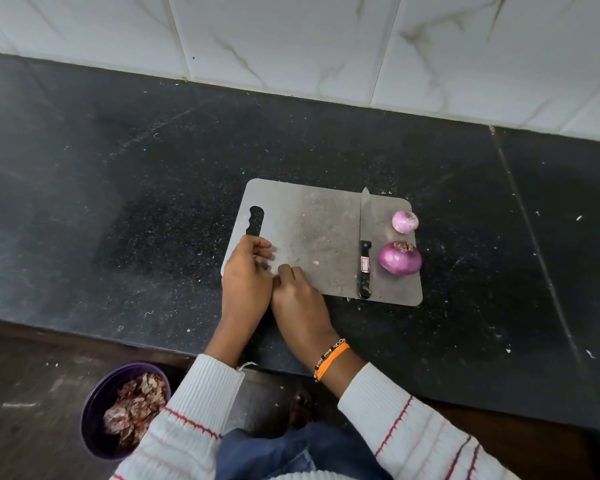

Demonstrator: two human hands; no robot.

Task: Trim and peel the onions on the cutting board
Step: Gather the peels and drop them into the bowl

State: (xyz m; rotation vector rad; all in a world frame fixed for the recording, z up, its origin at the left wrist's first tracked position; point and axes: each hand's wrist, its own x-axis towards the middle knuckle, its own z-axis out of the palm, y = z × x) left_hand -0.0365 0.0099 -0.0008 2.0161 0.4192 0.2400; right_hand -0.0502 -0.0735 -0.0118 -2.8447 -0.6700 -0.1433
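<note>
A grey cutting board [312,216] lies on the black counter. Two purple onions sit at its right edge: a small peeled one [405,222] at the back and a bigger one [400,258] in front, with dry skin at its top. A black-handled knife [364,251] lies just left of them, blade pointing away. My left hand [246,275] rests on the board's near-left corner, below the handle slot, fingers loosely bent and holding nothing visible. My right hand [298,296] touches it on the board, fingers curled down; what is under them is hidden.
A purple bin [94,407] full of onion skins stands on the floor at the lower left, below the counter edge. A white tiled wall [326,39] runs behind the counter [118,202]. Small scraps dot the board and counter.
</note>
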